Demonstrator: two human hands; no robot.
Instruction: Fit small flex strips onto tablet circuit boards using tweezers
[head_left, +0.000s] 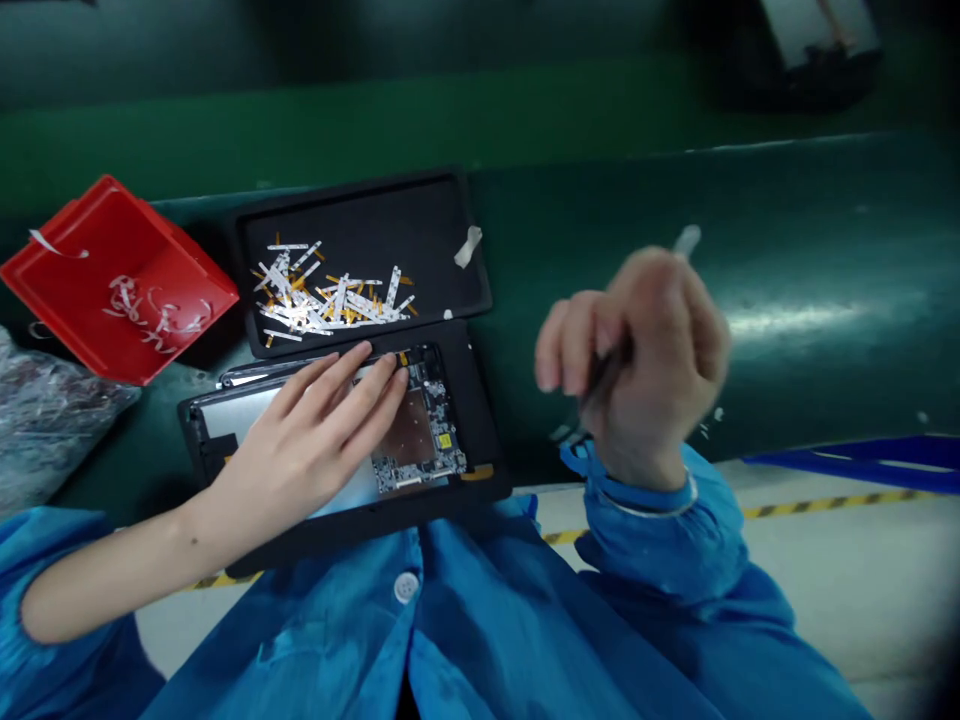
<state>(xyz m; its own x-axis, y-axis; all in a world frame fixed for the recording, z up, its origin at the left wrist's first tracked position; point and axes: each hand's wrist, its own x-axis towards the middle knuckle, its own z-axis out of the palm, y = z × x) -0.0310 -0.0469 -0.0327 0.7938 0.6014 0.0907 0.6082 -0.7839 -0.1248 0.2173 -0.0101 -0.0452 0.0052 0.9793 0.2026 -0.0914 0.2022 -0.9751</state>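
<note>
My left hand (322, 430) lies flat with fingers stretched across an opened tablet (352, 495), its fingertips at the top edge of the circuit board (420, 430). The board is bare, with a copper-coloured patch and a small yellow square. Over the bench to the right, my right hand (649, 350) is raised and closed, smeared by motion. It grips thin dark tweezers (602, 385), whose outline is blurred. A small whitish piece (687, 241) sticks out by its thumb and forefinger. Behind the tablet, a black tray (420, 220) holds several white-and-amber flex strips (330, 300).
A red bin (82, 270) with thin white scraps stands at the left, beside a clear plastic bag (52, 420). A black pad (484, 420) lies under the tablet on the green bench (810, 260). White crumpled tape (469, 246) sits on the tray's rim.
</note>
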